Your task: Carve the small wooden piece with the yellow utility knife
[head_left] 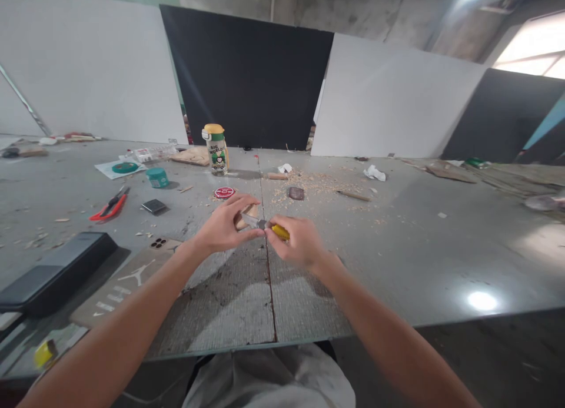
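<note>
My left hand point(225, 224) is closed around a small pale piece of wood point(247, 215), held above the grey table point(397, 249). My right hand point(295, 240) grips a knife with a yellow handle point(279, 231); its short metal blade point(256, 221) lies against the wood. The two hands meet just in front of me, near the table's centre seam. Wood shavings point(318, 187) are scattered on the table beyond the hands.
A drink bottle with a yellow lid point(215, 149), a red round tin point(224, 192), a teal jar point(157, 177), red pliers point(110, 205), a phone point(128, 278) and a black case point(53, 272) lie to the left. White and black boards stand behind.
</note>
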The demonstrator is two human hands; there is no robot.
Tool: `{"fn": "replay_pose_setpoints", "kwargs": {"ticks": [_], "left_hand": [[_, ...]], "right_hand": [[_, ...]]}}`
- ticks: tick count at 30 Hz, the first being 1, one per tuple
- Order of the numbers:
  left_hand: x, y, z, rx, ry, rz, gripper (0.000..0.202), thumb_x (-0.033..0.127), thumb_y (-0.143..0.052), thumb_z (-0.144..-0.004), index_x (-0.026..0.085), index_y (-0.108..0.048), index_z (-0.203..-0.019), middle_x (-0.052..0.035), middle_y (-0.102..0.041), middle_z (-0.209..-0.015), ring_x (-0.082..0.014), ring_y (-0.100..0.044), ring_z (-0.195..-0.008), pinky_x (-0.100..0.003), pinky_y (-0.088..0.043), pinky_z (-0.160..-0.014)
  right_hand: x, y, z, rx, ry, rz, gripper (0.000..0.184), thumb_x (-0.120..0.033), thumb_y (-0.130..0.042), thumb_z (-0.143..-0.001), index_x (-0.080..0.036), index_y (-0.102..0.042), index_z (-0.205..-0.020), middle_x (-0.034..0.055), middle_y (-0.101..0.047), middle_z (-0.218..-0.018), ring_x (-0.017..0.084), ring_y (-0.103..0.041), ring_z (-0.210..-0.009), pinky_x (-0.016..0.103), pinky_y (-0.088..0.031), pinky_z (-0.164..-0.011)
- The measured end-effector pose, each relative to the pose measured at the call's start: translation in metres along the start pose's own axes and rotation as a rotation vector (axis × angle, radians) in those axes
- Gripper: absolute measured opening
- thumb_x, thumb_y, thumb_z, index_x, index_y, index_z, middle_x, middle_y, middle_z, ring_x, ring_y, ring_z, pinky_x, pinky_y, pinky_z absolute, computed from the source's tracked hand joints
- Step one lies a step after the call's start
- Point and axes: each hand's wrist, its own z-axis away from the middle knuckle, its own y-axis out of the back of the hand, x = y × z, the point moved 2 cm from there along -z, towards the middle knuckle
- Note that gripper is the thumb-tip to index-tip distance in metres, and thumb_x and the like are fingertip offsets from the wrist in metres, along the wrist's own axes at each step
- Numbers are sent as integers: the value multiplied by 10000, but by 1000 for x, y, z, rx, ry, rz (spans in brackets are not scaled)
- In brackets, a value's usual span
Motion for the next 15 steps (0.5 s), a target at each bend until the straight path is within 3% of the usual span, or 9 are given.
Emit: {"fn": "replay_pose_setpoints", "kwargs": {"ticks": [5,15], "left_hand": [[-2,-1,1,-39,-16,-41,606,569,-644,-794,197,-542,-1261,-118,-601,-1264,-287,-568,-1166,-416,-466,-994],[-7,0,2,-33,-79,-111,584,578,-571,-844,202,-514,-1288,-123,-570,-1288,-289,-526,-1215,-428,-438,-1024]], "right_hand": [[0,0,0,-10,7,36,261,-408,-466,-923,-202,-594,-825,18,-655,-747,140,-536,-656,273,-275,-604],[-3,-2,1,14,-10,81,261,-412,-458,-925,-210,-585,-819,17,-658,-743,141,-528,-636,280,-260,-590]]}}
